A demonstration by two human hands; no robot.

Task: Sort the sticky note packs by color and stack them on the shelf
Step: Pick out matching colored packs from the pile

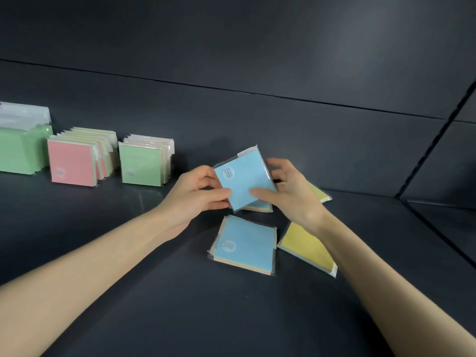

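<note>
Both hands hold one blue sticky note pack (243,180), tilted and lifted above the dark shelf (154,305). My left hand (195,199) grips its left edge, my right hand (291,197) its right side, thumb on the front. Below it lies another blue pack (247,246) flat on the shelf. A yellow pack (306,247) lies to its right, partly under my right wrist. Another yellow pack (320,195) peeks out behind my right hand. One more pack (260,207) lies mostly hidden under the held one.
At the back left stand upright rows of packs: a pink-fronted row (73,163), a green-fronted row (143,163) and larger green packs (20,150) at the far left. The shelf's back wall (257,60) rises behind; a side panel (450,163) closes the right.
</note>
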